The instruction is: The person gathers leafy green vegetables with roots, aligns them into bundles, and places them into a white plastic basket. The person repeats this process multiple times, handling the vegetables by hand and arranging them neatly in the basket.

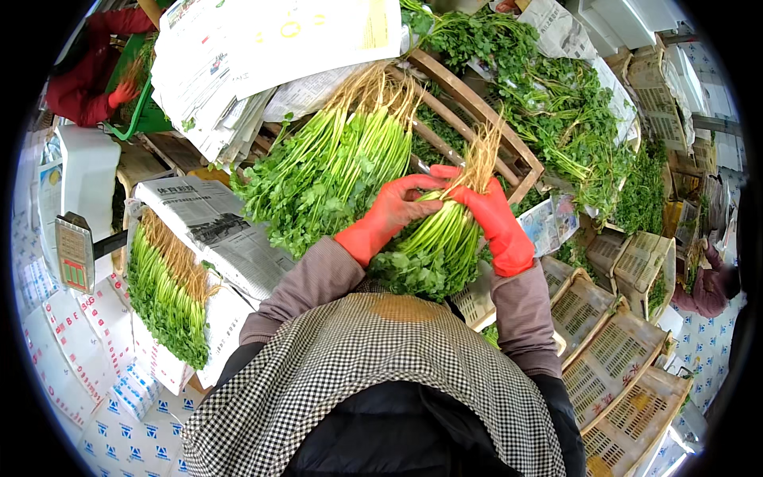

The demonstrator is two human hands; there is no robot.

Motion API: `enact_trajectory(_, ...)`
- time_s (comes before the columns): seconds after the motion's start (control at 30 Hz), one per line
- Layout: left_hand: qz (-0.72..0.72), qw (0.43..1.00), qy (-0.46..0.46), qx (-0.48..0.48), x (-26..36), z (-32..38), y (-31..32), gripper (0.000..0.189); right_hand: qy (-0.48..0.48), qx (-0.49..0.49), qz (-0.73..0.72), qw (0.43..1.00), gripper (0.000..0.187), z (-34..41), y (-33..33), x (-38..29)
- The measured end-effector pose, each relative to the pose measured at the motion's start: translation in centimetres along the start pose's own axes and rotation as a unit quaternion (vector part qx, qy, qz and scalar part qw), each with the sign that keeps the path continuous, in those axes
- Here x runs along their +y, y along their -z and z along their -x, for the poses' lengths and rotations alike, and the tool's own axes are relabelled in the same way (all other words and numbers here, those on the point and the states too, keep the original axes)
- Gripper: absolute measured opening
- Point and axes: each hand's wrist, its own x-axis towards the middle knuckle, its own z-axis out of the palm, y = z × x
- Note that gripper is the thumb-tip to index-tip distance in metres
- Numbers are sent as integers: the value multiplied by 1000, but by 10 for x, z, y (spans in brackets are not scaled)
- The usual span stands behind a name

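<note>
Both my hands wear red rubber gloves. My right hand (pixel 492 217) is wrapped around a bundle of coriander (pixel 438 241) just below its roots. The pale brown roots (pixel 481 155) point up and away from me, and the leaves hang towards my apron. From the other side, my left hand (pixel 396 208) pinches the stems at the bundle's neck between thumb and fingers. Beyond my left hand, a broad pile of coriander (pixel 340 161) lies with its roots away from me, partly across a wooden slatted frame (pixel 471 110).
Newspaper sheets (pixel 286 42) are stacked at the far left. Bundled coriander (pixel 170 286) lies in a paper-lined box by a scale display (pixel 76 253). Loose coriander (pixel 554 113) heaps at the far right. Plastic crates (pixel 620 352) stand at right. Other people (pixel 89 77) work at both sides.
</note>
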Motion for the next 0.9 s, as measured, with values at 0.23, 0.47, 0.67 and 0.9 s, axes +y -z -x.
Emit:
enact_trajectory(0.23,129,989,-48,51,-18,-5,-11,17,-2,2,25,1000,31,12,-8,-13)
enact_trajectory(0.47,107,947,33,302,25,2,-1,22,-36,64,2,997,22,12,10,-2)
enact_trajectory(0.67,300,932,-105,173,69,26,12,23,19,-13,60,998,24,25,19,-10)
enact_trajectory(0.9,-540,836,-94,-13,69,19,-16,45,16,45,-1,999,23,31,6,-5)
